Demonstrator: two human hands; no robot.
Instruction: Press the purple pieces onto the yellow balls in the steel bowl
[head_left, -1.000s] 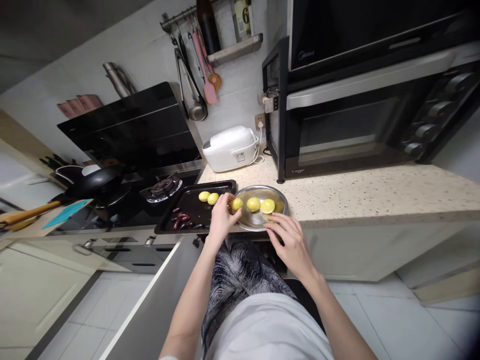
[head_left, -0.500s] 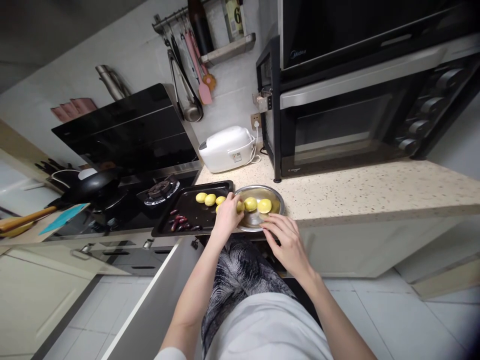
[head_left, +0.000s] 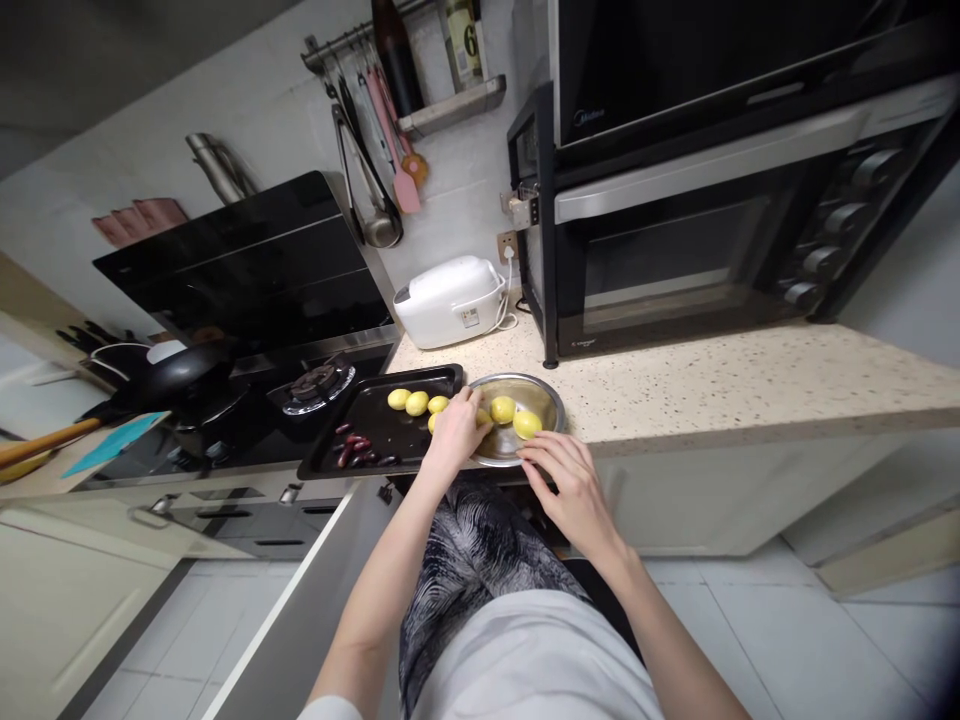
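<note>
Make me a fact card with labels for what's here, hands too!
Black baking tray: yellow lemon-like fruits, small dark-red pieces
Shallow metal bowl: beside the tray, more yellow lemon-like fruits
Left hand: where tray and bowl meet, grip unclear
Right hand: at the bowl's near edge
Behind: white appliance on the speckled counter

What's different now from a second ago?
The left hand has moved right, from over the tray to the bowl's left side; more yellow pieces show on the tray. Its grip is partly hidden. The bowl's rightmost yellow piece shifted slightly nearer the person. Unchanged: right hand at the near rim, red pieces on the tray.
</note>
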